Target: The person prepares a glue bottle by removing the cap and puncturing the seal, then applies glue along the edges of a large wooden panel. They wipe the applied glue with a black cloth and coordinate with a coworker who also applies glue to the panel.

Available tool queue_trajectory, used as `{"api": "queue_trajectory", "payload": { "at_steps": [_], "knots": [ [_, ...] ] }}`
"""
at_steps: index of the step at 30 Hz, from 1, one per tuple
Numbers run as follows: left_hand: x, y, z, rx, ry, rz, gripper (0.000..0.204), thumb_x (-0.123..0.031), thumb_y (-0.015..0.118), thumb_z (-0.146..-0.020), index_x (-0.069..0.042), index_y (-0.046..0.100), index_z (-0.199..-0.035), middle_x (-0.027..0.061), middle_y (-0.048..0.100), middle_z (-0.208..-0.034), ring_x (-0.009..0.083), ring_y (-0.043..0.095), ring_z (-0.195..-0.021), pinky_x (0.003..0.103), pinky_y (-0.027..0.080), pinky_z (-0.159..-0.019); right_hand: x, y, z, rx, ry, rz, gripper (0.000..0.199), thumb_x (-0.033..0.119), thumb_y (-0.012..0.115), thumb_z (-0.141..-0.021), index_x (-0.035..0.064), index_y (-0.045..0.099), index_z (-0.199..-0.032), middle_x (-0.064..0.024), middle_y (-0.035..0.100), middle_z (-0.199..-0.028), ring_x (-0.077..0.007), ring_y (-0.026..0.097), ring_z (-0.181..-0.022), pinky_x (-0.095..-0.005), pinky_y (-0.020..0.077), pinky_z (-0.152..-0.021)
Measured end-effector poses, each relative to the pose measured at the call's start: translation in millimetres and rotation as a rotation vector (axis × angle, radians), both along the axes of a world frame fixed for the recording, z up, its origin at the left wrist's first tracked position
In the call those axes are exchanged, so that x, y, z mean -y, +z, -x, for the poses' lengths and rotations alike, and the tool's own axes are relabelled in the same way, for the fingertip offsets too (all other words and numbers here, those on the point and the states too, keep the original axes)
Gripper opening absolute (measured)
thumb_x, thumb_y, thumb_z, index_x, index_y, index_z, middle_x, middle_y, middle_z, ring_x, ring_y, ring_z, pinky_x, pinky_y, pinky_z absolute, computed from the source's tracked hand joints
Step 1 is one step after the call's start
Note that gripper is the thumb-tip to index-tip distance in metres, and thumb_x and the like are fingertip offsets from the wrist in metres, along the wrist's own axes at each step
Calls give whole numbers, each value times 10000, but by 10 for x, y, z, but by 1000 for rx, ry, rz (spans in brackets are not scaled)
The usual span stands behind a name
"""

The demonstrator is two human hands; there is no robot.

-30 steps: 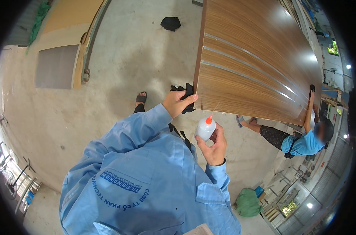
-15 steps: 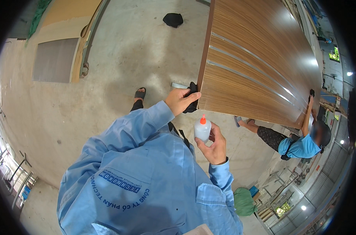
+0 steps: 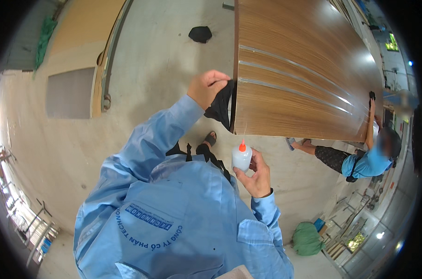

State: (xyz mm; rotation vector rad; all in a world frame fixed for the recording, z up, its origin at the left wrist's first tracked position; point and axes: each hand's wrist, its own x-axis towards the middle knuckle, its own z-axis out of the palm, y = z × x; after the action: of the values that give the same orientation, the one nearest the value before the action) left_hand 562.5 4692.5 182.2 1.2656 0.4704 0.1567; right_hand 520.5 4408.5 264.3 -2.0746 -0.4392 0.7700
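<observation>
OK, taking the wood-grain panel [image 3: 299,104] as landmark: right hand [image 3: 258,176] has fingers wrapped round a white squeeze bottle [image 3: 241,160] just off panel's near edge, gripped by the body, presumably leaving the red nozzle [image 3: 242,147] clear. Left hand's [image 3: 205,88] fingers pinch a black cloth [image 3: 221,104] beside panel's left edge, likely to control it. Co-worker [image 3: 371,158] at panel's right end, probably steadying, blocks that corner. Black bundle [image 3: 200,34] lies left of panel; green sack [image 3: 307,238] well off its near edge, rightward.
</observation>
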Motion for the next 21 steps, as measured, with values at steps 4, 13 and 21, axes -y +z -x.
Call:
{"api": "queue_trajectory", "payload": {
  "at_steps": [4, 13, 21],
  "knots": [
    [-163, 504, -707, 361, 67, -341, 182, -30, 617, -964, -2, 694, -1126, 70, 751, -1053, 134, 686, -989, 275, 533, -891, -93, -10, 124, -89, -129, -100, 628, 27, 812, -770, -20, 519, -1323, -170, 684, -1190, -259, 694, -1096, -382, 546, -972],
    [-65, 1368, -2423, 814, -87, -569, 338, -139, 674, -856, -41, 672, -1179, 155, 721, -1117, 325, 684, -1069, 425, 516, -946, -148, -206, 460, -121, -284, -359, 685, -24, 784, -783, -17, 443, -1377, -159, 629, -1269, -217, 631, -1172, -369, 497, -1020],
    [46, 519, -2088, 906, -292, -1604, 427, -146, 694, -907, -132, 621, -1327, 115, 601, -1356, 305, 531, -1277, 426, 426, -1045, -340, -297, 756, -155, -494, -566, 710, -90, 739, -782, -19, 406, -1405, -124, 578, -1267, -193, 587, -1162, -348, 465, -1026]
  ]
}}
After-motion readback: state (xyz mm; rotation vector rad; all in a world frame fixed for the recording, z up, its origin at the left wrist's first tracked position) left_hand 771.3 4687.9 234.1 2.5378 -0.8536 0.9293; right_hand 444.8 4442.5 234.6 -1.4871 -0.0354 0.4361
